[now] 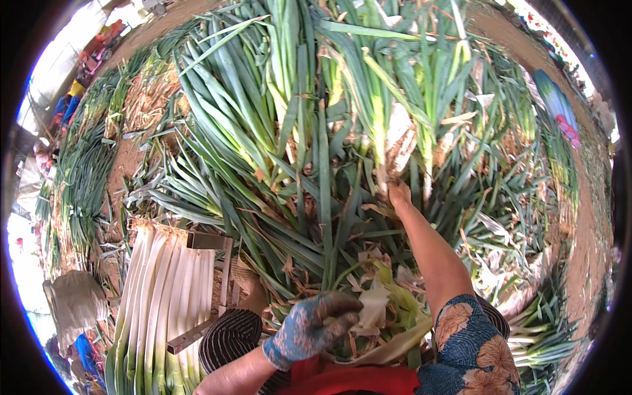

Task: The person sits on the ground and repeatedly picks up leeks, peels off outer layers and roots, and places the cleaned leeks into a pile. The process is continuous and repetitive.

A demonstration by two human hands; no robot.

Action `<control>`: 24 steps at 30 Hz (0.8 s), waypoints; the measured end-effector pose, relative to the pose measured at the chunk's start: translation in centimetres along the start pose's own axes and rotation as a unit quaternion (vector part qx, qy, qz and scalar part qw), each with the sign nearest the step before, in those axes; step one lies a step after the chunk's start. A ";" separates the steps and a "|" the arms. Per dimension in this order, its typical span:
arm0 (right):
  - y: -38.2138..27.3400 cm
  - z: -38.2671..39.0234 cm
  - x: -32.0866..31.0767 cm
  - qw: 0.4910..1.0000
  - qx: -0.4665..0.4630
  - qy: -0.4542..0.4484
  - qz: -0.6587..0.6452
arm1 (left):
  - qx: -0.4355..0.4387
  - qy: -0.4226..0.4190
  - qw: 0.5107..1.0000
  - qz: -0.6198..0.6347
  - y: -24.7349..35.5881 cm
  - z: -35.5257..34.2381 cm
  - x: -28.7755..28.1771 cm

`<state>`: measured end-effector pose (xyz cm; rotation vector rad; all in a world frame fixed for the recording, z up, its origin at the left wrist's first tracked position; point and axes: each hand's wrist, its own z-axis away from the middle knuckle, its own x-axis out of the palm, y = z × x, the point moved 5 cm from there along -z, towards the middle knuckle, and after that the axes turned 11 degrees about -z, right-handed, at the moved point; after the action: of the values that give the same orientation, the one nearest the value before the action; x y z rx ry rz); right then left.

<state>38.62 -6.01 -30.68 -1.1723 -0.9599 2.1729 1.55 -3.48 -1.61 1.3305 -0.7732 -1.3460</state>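
Observation:
My left hand (316,327), in a dirty blue patterned glove, hangs low at the centre, over peeled yellow-green leaves (388,309). Its fingers are curled loosely apart and hold nothing. My right hand (399,194) is stretched forward into the heap of long green leeks (250,125), closed around the lower white part of a leek (380,164) among dirt-covered stems and dry leaves. At the lower left, cleaned white leeks (148,289) lie side by side beside a metal frame (207,239), root ends away from me.
More leek bundles (85,191) line the dirt ground (135,164) at the left, with others (540,342) at the lower right. A blue-and-pink bundle (553,105) lies at the far right. A grey sheet-like item (74,309) is at the left. My striped knee (230,339) borders the work area.

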 end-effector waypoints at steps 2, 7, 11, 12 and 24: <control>1.3 -3.9 1.8 0.999 -0.015 0.020 -0.028 | -0.058 -0.003 0.998 0.031 -0.2 0.1 -0.7; -1.6 -2.4 3.2 0.999 -0.006 -0.038 -0.003 | -0.067 -0.023 0.994 0.085 -1.5 0.1 0.1; -4.9 5.4 4.7 0.969 -0.064 -0.171 -0.169 | -0.107 0.003 0.983 0.147 -1.2 0.0 0.4; -5.9 7.9 4.5 0.952 -0.084 -0.187 -0.228 | -0.101 0.020 0.979 0.179 -1.1 -0.2 0.3; -2.7 40.6 -1.6 0.958 -0.061 -0.229 -0.163 | -0.087 0.131 0.853 0.498 -5.3 -5.9 0.1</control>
<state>5.03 -19.61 -12.21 -0.5059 -1.3863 2.1688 6.01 -1.03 -7.66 0.7286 -0.9272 -0.3727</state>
